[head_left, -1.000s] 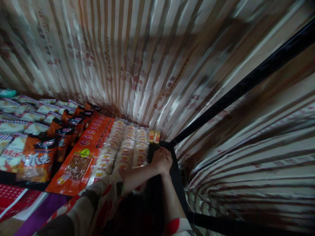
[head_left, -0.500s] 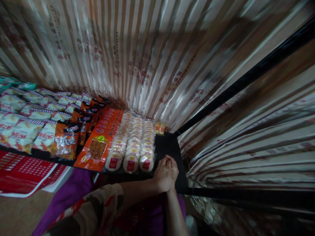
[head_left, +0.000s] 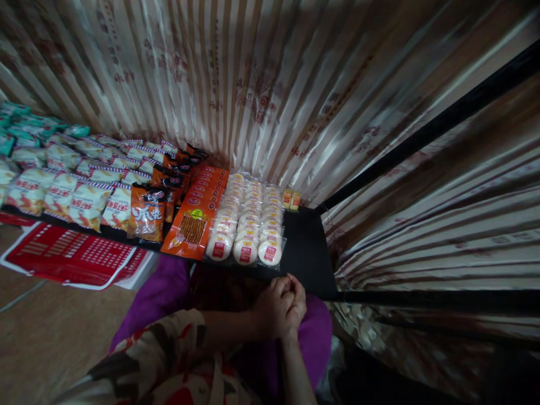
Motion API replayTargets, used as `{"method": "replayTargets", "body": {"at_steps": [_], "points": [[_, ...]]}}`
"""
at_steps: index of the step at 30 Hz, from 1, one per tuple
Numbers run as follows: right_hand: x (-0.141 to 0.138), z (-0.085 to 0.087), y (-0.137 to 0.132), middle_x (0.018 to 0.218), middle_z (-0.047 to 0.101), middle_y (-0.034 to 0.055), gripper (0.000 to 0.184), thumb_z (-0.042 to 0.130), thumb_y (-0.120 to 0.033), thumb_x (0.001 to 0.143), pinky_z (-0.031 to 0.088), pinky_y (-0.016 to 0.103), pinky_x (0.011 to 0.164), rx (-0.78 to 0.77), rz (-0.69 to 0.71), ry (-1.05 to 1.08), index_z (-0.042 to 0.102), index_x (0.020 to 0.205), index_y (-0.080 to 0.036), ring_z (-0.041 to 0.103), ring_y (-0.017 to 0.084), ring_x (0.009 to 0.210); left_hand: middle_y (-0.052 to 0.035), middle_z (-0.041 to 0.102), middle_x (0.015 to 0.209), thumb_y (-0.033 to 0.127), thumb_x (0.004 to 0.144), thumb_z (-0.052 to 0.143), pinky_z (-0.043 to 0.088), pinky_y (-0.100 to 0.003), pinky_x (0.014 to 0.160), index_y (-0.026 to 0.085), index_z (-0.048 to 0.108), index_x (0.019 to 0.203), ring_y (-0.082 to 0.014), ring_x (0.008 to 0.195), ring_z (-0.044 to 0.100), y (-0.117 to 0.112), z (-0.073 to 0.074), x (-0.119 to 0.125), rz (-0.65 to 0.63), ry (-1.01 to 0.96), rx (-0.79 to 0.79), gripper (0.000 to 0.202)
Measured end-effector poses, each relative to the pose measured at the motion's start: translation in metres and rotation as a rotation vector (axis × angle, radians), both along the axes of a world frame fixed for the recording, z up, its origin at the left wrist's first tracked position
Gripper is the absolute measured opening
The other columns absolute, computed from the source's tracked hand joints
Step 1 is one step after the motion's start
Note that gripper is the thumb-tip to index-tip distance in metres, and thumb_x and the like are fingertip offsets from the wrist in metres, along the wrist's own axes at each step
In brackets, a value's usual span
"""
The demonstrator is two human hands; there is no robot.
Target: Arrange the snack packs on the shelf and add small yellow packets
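My left hand (head_left: 270, 309) and my right hand (head_left: 299, 301) are clasped together over my lap, just in front of the black shelf's (head_left: 307, 244) near edge. Their fingers are closed around each other, and no other object shows between them. The nearest goods are three rows of round white wrapped pastries (head_left: 270, 252) with red labels. Left of them lies a flat orange snack packet (head_left: 192, 222) with a window showing brown sticks. Two small yellow packets (head_left: 291, 199) stand at the back right of the pastries.
Orange-and-black snack bags (head_left: 146, 214), several white snack bags (head_left: 90, 202) and teal packets (head_left: 37, 128) fill the shelf's left side. A red-and-white bag (head_left: 84, 253) is beneath. Striped curtain (head_left: 253, 73) hangs behind; a black pole (head_left: 422, 124) slants at right.
My clasped hands have drawn back from over the black shelf towards my lap, still joined. The view has shifted left and down, so the goods appear farther right and higher.
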State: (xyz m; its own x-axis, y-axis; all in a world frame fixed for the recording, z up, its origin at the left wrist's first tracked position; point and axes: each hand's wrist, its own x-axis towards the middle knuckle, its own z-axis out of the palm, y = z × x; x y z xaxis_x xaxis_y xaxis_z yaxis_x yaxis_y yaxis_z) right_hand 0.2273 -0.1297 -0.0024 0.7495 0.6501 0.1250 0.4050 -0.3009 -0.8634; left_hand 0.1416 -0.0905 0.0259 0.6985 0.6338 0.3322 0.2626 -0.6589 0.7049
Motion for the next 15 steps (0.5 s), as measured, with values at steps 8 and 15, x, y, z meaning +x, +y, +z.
{"method": "replayTargets", "body": {"at_steps": [8,15], "points": [[-0.036,-0.047,-0.016,0.098,0.066,0.0092,0.038,0.040,-0.036,0.076,0.046,0.037,0.089,-0.081,0.126,0.039,0.062,0.101,-0.018,0.059,0.023,0.095,-0.0124,0.057,0.114,0.031,0.088,0.050,0.044,-0.040,0.098,0.013,0.064,0.100,-0.0251,0.107,0.050,-0.015,-0.028,-0.048,0.037,0.179,-0.119,0.026],[-0.067,-0.085,0.020,0.087,0.070,0.0102,0.031,0.041,-0.026,0.069,0.046,0.039,0.092,-0.213,0.378,0.217,0.068,0.082,-0.020,0.062,0.024,0.091,-0.0148,0.058,0.119,0.030,0.092,0.041,0.040,-0.039,0.105,0.012,0.066,0.103,-0.0254,0.115,0.053,0.007,-0.051,-0.078,0.213,0.352,-0.435,0.032]]}}
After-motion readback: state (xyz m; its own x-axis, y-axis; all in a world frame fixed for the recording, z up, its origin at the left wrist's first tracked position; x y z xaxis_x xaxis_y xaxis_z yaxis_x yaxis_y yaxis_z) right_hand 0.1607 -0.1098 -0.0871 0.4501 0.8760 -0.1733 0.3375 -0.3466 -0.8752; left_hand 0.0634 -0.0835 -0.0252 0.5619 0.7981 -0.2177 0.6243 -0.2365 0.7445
